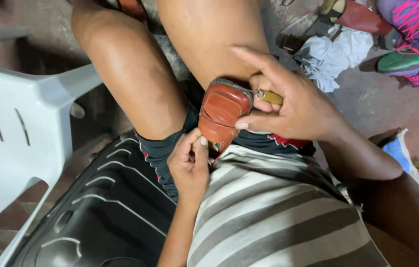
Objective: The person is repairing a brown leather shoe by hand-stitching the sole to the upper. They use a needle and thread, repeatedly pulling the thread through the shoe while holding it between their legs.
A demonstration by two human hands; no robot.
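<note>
A reddish-brown leather shoe [221, 114], smooth and rounded with a stitched grey edge, sits wedged between the person's bare thighs, just above the middle of the view. The right hand [288, 106], at about three o'clock from the shoe, wraps the shoe's far side with thumb pressed against the leather and forefinger stretched out toward eleven o'clock; tucked in its fingers is a small wooden-handled tool with a metal collar [267, 96], whose working end is hidden. The left hand [189, 165], at seven o'clock from the shoe, has its fingertips pinched together right at the shoe's lower edge; what it pinches is too small to tell. Below lies a grey-and-cream striped shirt [278, 212] of soft knit, and dark shorts [162, 153] with a red trim. At nine o'clock stands a white moulded plastic chair [16, 133] with slots in it, and at seven o'clock a black ribbed plastic shell [105, 207]. At one o'clock, on the rough concrete floor, lie a crumpled white cloth [335, 54] and a purple sneaker with pink laces [414, 29].
</note>
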